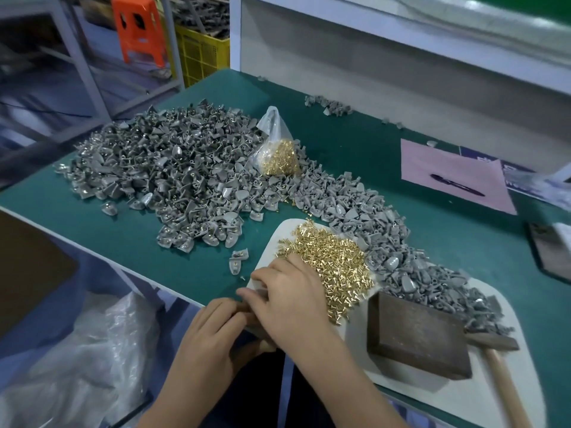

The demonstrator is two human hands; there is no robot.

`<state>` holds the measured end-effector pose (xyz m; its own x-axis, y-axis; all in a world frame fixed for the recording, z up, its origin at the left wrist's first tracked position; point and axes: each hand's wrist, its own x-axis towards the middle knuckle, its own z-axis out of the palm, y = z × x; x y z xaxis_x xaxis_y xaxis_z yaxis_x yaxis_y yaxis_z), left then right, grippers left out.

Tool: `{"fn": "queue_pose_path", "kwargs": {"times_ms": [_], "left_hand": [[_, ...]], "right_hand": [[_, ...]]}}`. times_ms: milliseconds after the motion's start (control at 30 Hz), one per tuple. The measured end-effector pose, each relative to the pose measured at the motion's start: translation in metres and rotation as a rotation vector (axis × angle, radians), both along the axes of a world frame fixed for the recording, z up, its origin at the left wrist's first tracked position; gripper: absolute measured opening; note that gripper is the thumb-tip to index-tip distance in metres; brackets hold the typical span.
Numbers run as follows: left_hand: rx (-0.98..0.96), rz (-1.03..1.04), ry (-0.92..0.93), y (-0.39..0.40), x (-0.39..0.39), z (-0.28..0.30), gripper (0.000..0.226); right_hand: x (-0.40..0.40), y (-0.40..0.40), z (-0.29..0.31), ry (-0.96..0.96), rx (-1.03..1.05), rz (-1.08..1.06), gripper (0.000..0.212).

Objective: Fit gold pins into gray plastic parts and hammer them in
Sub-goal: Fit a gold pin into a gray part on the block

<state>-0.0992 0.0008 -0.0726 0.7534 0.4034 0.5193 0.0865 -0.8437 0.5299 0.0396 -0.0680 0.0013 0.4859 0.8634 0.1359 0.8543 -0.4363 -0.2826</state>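
A heap of loose gold pins [332,264] lies on a white board [278,239] near the table's front edge. My right hand [290,295] lies over the near left side of that heap, fingers curled at a small dark part that is mostly hidden. My left hand [210,332] is just beside it at the board's corner, fingers curled round the same dark piece. A large pile of gray plastic parts [160,168] covers the table to the left, and a band of them [386,239] runs to the right. A hammer [500,369] lies at the right.
A clear bag of gold pins [278,156] stands on the gray pile. A dark metal block [420,335] sits on the white board. One gray part [237,261] lies alone. A pink sheet with a pen [454,180] is at the right. Clear plastic bag [92,350] below the table.
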Motion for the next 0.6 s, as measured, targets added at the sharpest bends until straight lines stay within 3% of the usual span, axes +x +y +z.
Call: {"fn": "queue_pose_path", "kwargs": {"times_ms": [167, 367, 600], "left_hand": [[-0.061, 0.038, -0.083, 0.009, -0.007, 0.001, 0.029], [-0.066, 0.19, -0.041, 0.028, -0.012, 0.005, 0.021], [-0.069, 0.189, 0.02, 0.027, -0.006, 0.017, 0.015]], "right_hand": [[0.001, 0.002, -0.004, 0.007, 0.012, -0.015, 0.04], [-0.005, 0.013, 0.001, 0.043, 0.0, -0.118, 0.036], [-0.008, 0.028, 0.01, -0.052, -0.175, -0.106, 0.028]]}}
